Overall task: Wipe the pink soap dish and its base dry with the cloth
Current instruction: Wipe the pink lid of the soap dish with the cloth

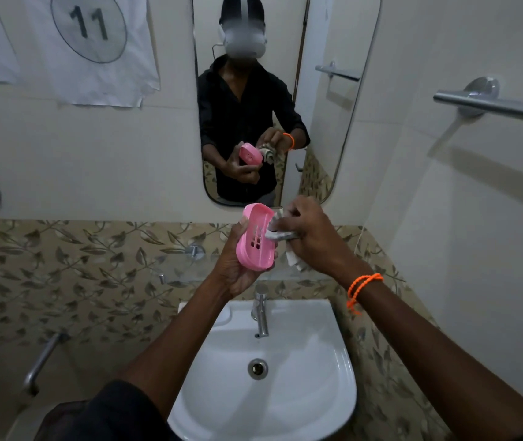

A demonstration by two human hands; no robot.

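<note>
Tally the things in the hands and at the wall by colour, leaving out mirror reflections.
Pink: 1, the soap dish
Orange: 1, the wrist band
White: 2, the sink and the numbered sheet
Metallic: 2, the tap and the towel rail
Total: 6

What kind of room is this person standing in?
It looks like a bathroom. There is a white sink with a metal tap below the hands, a mirror on the wall above it, and a metal towel bar on the right wall.
</note>
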